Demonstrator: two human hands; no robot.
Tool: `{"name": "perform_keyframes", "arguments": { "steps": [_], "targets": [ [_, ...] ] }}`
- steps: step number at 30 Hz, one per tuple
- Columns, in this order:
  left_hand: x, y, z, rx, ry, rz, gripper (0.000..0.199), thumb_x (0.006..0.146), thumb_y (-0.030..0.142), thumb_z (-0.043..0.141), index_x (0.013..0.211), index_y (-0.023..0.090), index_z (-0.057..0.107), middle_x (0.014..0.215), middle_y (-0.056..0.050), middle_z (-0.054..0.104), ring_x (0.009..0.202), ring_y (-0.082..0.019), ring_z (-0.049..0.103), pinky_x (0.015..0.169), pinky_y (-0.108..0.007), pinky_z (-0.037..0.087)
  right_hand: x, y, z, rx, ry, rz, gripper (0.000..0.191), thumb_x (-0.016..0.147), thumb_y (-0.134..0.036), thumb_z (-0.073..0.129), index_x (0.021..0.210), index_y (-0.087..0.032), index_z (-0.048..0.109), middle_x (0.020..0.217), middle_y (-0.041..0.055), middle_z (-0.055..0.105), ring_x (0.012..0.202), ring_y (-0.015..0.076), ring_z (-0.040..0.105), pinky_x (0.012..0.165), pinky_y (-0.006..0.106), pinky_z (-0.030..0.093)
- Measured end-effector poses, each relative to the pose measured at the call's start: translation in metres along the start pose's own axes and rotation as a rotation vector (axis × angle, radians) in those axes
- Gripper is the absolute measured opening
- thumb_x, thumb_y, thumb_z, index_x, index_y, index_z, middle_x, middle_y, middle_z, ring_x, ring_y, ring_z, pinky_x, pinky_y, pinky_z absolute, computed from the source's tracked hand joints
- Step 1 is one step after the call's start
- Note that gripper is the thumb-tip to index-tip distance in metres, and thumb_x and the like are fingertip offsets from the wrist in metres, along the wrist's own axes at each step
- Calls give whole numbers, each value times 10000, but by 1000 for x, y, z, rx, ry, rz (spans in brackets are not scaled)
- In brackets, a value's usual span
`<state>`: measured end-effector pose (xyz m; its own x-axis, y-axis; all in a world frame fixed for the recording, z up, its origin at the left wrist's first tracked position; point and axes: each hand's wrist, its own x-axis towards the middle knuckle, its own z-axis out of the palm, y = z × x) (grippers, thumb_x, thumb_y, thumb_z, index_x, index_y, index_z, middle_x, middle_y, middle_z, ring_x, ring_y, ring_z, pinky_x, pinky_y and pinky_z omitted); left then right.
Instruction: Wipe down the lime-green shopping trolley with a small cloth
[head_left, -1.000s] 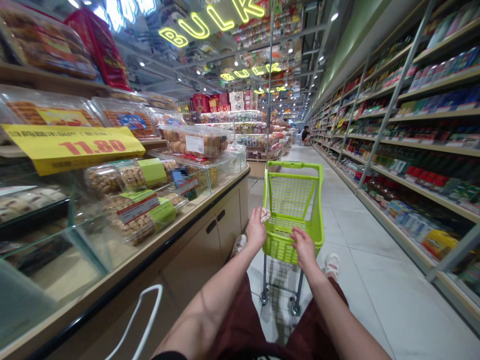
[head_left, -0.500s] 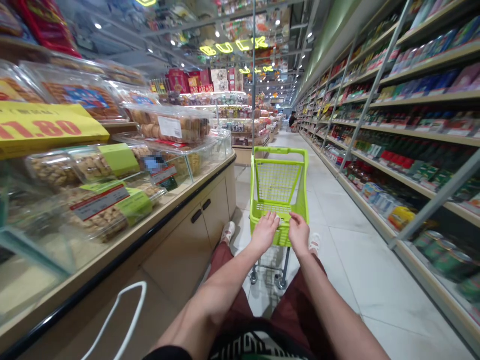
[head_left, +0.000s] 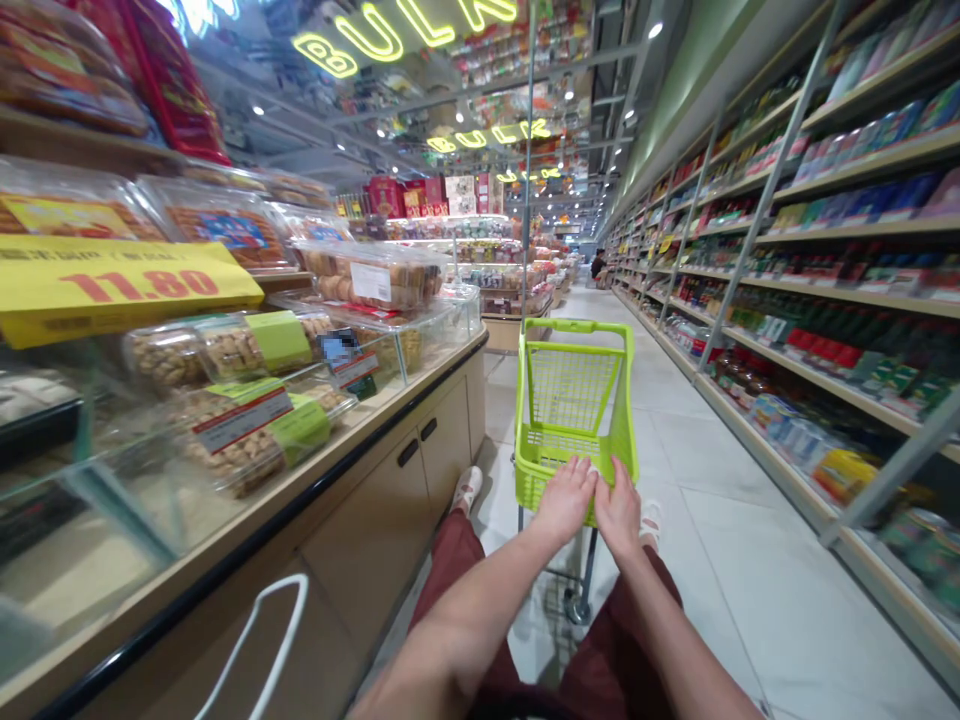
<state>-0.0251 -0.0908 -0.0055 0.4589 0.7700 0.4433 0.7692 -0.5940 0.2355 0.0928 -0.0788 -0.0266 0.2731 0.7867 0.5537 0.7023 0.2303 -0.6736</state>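
Note:
A small green shopping cart (head_left: 574, 385) stands upright on the tiled floor in front of me. My left hand (head_left: 568, 497) rests at the cart's near edge, palm down, its fingers stretched forward and nothing held in them. Right beside it, my right hand (head_left: 618, 505) lies at the same edge with its fingers extended, also holding nothing. The two hands are very close together and cover part of the near rim. The basket shows no goods inside.
On the left runs a counter (head_left: 390, 430) with packed nuts and a yellow price sign (head_left: 127, 285). Tall stocked shelves (head_left: 847, 290) line the right side. A person (head_left: 598, 265) is far down the aisle. A white loop (head_left: 259, 640) shows at the lower left.
The view has shifted, so the cart sits slightly lower and further right. My hands have come closer together, and the fingers of my right hand, curled before, are now stretched out.

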Motion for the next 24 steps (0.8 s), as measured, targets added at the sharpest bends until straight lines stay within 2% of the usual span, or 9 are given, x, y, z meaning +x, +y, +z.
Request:
{"name": "perform_keyframes", "arguments": {
  "steps": [3, 6, 8, 11, 15, 17, 19, 21, 24],
  "targets": [
    [-6, -23, -12, 80, -15, -6, 412, 852, 107, 359, 1254, 176, 418, 1379, -103, 367, 1320, -217, 209, 1045, -410, 274, 4, 7, -5, -15, 42, 6, 527, 775, -319, 325, 1235, -85, 433, 1263, 176, 472, 1192, 277, 402, 983, 467, 298],
    [-14, -55, -33, 143, 19, -168, 422, 836, 74, 355, 1245, 148, 424, 1381, -122, 357, 1321, -222, 206, 1048, -405, 268, 7, 12, -5, 20, 65, -7, 517, 772, -322, 325, 1217, -90, 448, 1243, 170, 486, 1194, 279, 393, 989, 472, 294],
    [-16, -65, -39, 143, 37, -262, 430, 831, 60, 343, 1247, 135, 421, 1382, -140, 349, 1319, -220, 211, 1050, -396, 266, 6, 13, -3, 65, 82, -25, 512, 780, -341, 319, 1202, -88, 459, 1234, 165, 488, 1220, 280, 358, 1007, 478, 273],
    [-11, -51, -30, 92, 35, -285, 443, 833, 54, 323, 1263, 128, 401, 1381, -152, 344, 1314, -219, 227, 1047, -386, 273, 3, 10, 0, 107, 103, -41, 522, 806, -379, 294, 1202, -80, 455, 1244, 165, 476, 1254, 281, 309, 1029, 486, 240],
    [1, -12, -5, 46, 6, -171, 409, 865, 117, 318, 1266, 129, 403, 1375, -147, 357, 1304, -255, 247, 1034, -418, 289, 1, 5, -2, 119, 103, 2, 560, 830, -415, 254, 1243, -73, 416, 1272, 180, 449, 1237, 275, 343, 1020, 470, 261],
    [4, -2, 1, 43, 2, -111, 397, 873, 135, 319, 1259, 140, 413, 1368, -140, 371, 1300, -255, 256, 1036, -429, 283, 1, 4, -5, 124, 96, 40, 580, 835, -427, 234, 1257, -66, 404, 1275, 189, 448, 1224, 275, 367, 1007, 458, 282],
    [2, -4, -1, 48, -1, -59, 390, 875, 142, 328, 1254, 159, 417, 1365, -125, 380, 1301, -245, 257, 1039, -429, 277, 2, 4, -7, 121, 88, 75, 589, 837, -432, 226, 1264, -67, 400, 1267, 192, 459, 1205, 279, 392, 989, 456, 303],
    [-3, -17, -11, 60, -4, -56, 388, 870, 133, 340, 1247, 170, 425, 1359, -114, 390, 1299, -235, 263, 1040, -423, 278, 3, 5, -9, 112, 84, 92, 584, 834, -431, 234, 1267, -77, 403, 1252, 187, 478, 1175, 284, 427, 965, 455, 326],
    [-11, -44, -31, 90, -9, -178, 380, 858, 102, 350, 1217, 165, 455, 1328, -121, 426, 1282, -225, 299, 1037, -404, 288, 5, 10, -10, 111, 80, 96, 581, 825, -426, 254, 1265, -81, 412, 1231, 182, 499, 1135, 287, 463, 941, 443, 348]
  ]
}}
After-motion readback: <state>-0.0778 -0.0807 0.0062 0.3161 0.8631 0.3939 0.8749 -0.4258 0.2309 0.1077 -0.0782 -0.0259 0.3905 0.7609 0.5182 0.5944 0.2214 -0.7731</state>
